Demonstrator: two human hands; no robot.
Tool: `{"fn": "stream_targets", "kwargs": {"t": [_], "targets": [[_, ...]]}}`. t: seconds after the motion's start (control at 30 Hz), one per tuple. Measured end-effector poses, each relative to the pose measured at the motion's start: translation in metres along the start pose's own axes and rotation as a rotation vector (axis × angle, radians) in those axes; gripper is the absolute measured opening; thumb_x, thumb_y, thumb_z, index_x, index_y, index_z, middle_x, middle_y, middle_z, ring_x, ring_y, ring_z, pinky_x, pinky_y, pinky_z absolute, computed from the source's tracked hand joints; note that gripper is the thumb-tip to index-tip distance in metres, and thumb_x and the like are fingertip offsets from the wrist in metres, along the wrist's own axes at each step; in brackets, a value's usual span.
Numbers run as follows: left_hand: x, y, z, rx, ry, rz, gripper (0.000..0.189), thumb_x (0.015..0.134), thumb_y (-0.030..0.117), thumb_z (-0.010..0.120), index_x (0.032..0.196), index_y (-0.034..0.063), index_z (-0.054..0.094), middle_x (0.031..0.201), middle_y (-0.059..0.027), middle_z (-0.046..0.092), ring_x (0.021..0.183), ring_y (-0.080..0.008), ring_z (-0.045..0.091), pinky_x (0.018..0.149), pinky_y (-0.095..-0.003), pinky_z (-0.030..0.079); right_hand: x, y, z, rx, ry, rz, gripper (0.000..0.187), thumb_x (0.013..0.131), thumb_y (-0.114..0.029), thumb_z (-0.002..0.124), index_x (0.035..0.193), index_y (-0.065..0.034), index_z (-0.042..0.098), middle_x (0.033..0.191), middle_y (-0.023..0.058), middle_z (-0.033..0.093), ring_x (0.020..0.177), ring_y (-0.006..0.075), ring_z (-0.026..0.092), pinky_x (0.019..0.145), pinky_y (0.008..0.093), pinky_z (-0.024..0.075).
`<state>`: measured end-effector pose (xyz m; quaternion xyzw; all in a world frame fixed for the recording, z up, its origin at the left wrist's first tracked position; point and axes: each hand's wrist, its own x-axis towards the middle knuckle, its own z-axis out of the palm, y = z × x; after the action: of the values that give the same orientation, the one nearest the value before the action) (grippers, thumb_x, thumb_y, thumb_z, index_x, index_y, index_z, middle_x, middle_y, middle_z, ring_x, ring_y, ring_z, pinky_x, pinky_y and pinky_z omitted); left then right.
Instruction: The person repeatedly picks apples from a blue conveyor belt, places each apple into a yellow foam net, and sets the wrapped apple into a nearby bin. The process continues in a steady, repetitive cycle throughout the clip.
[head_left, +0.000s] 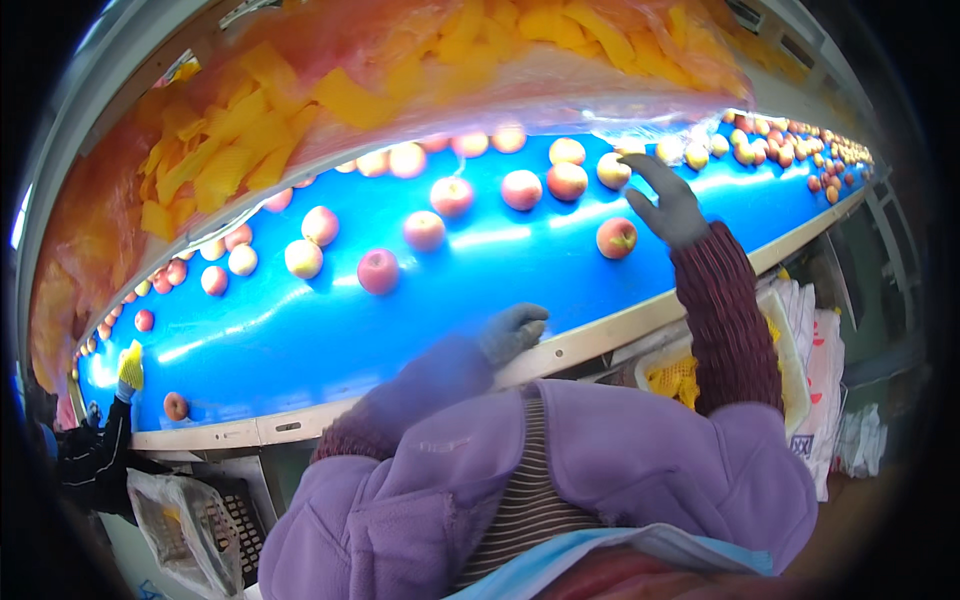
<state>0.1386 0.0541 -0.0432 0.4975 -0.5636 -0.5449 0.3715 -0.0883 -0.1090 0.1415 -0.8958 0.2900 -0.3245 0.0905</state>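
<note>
My right hand (664, 199), in a grey glove, reaches over the blue conveyor belt (480, 300) with thumb and fingers apart, the fingertips at a yellow-red apple (613, 172); whether they touch it I cannot tell. Below it, a red apple (616, 238) lies stem side showing. My left hand (514, 332), gloved too, hovers near the belt's front edge with curled fingers; whether anything is inside them cannot be seen. Between the hands and the belt's far side lie several more apples, among them a red one (377, 271) and a pair (567, 180) close together.
A pale rail (600, 335) edges the belt. Above the far side hangs clear plastic holding yellow foam nets (225, 142). A co-worker's gloved hand (127, 379) with a yellow net is at far left. A plastic-lined crate (184, 525) and a tub of yellow nets (796, 375) stand below the rail.
</note>
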Motion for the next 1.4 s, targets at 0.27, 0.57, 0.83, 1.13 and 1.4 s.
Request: {"fn": "stream_targets", "kwargs": {"t": [0.27,0.57,0.83,1.13,1.4], "targets": [[-0.021,-0.019,-0.043,-0.221,0.293,0.041,0.025,0.088,0.016,0.057,0.11,0.0035,0.055,0.081,-0.0041,0.059,0.074,-0.0122,0.055,0.068,-0.0288,0.047,0.249,0.004,0.101,-0.481,0.097,0.191,0.05,0.08,-0.025,0.058,0.128,-0.0182,0.044,0.132,0.0192,0.042,0.118,0.0329,0.046,0.098,0.0386,0.0366],[-0.019,-0.022,-0.045,-0.372,0.221,-0.058,0.025,0.088,0.017,0.057,0.11,0.0036,0.055,0.083,-0.0035,0.059,0.076,-0.0121,0.055,0.072,-0.0283,0.047,0.269,0.108,0.055,-0.245,0.326,0.208,0.041,0.077,-0.018,0.061,0.118,-0.0146,0.052,0.093,0.0193,0.061,0.083,0.0297,0.061,0.074,0.037,0.0478],[-0.01,-0.025,-0.051,-0.299,0.485,0.183,0.026,0.087,0.016,0.059,0.112,0.0057,0.054,0.086,-0.0036,0.059,0.079,-0.0117,0.055,0.069,-0.0268,0.047,0.083,0.065,-0.024,0.876,0.152,0.511,0.037,0.079,-0.02,0.065,0.113,-0.0075,0.056,0.099,0.0068,0.061,0.086,0.0188,0.058,0.075,0.0341,0.0466],[-0.001,0.062,-0.003,0.411,0.128,0.373,0.059,0.073,0.014,0.071,0.127,0.009,0.045,0.115,-0.0166,0.045,0.11,-0.0312,0.042,0.097,-0.0406,0.034,-0.06,-0.033,0.115,0.994,-0.569,0.642,0.042,0.079,-0.024,0.063,0.115,-0.0054,0.052,0.105,0.0074,0.056,0.099,0.0194,0.054,0.083,0.028,0.0455],[0.005,0.041,0.006,-0.618,0.072,0.072,0.05,0.077,0.031,0.071,0.117,0.0087,0.051,0.107,-0.0098,0.057,0.099,-0.0241,0.054,0.087,-0.035,0.045,-0.1,-0.044,0.124,1.662,-0.338,0.619,0.047,0.082,-0.024,0.063,0.123,-0.0064,0.046,0.106,0.0064,0.057,0.088,0.0158,0.059,0.069,0.0258,0.0516]]}}
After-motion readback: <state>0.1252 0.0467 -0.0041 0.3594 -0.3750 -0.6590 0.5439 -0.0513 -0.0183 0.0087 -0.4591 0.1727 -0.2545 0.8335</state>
